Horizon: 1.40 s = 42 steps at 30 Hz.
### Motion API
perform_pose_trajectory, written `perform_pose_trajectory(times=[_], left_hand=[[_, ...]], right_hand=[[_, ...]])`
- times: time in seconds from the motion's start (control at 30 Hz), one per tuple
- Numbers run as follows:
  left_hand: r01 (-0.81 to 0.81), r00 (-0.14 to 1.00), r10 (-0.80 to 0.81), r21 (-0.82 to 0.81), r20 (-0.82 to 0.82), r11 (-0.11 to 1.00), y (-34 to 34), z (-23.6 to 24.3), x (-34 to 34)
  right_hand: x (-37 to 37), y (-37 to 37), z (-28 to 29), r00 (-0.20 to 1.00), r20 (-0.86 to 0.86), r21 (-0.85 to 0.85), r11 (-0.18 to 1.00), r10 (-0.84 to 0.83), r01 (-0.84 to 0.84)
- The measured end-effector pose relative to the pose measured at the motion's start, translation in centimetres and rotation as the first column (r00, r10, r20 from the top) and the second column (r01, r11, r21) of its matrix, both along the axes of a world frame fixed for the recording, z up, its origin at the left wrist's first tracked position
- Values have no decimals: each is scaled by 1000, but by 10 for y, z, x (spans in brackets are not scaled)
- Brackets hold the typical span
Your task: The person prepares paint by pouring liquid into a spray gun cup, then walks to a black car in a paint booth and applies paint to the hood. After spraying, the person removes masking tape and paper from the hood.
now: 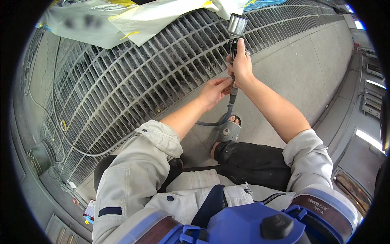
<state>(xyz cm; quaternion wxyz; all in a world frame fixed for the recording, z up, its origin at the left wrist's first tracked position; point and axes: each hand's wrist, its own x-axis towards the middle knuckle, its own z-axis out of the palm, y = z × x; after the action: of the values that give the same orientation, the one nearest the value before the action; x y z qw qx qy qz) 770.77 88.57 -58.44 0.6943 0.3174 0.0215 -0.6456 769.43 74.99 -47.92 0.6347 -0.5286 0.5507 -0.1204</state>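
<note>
My right hand (242, 68) is wrapped round the grip of a spray gun (233, 45), thumb pointing up along its back. A shiny metal cup (237, 26) with a dark rim sits on the far end of the gun. My left hand (213, 93) pinches with thumb and fingertips at the lower part of the handle, just above the hose coupling (233, 97). The exact part between those fingertips is hidden. From the coupling a dark air hose (219, 122) curves down and to the left, passing behind my left forearm.
A metal floor grating (134, 89) stretches across the left and far side. White sheeting (150, 20) with yellow tape hangs over it at the top. A pale hose (87, 153) lies across the grating. My sandalled foot (230, 130) stands on the grey floor. A blue respirator (252, 223) fills the lower edge.
</note>
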Motion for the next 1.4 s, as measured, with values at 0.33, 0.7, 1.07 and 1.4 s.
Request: perform_pose_trajectory(times=[0.33, 0.7, 1.07, 1.4], left_hand=[[-3, 997, 0, 40, 81, 999, -3, -6, -1], [-249, 0, 324, -314, 946, 916, -16, 77, 56], [-71, -204, 145, -163, 968, 984, -34, 118, 70], [53, -190, 349, -346, 917, 937, -20, 120, 61]], right_hand=[[-2, -2, -7, 999, 44, 8, 1000, -12, 12], [-9, -1, -22, 949, 296, -42, 994, 112, -104], [-22, -6, -63, 853, 125, -480, 784, 506, -394], [-19, -27, -104, 832, -401, -915, -216, 383, -341]])
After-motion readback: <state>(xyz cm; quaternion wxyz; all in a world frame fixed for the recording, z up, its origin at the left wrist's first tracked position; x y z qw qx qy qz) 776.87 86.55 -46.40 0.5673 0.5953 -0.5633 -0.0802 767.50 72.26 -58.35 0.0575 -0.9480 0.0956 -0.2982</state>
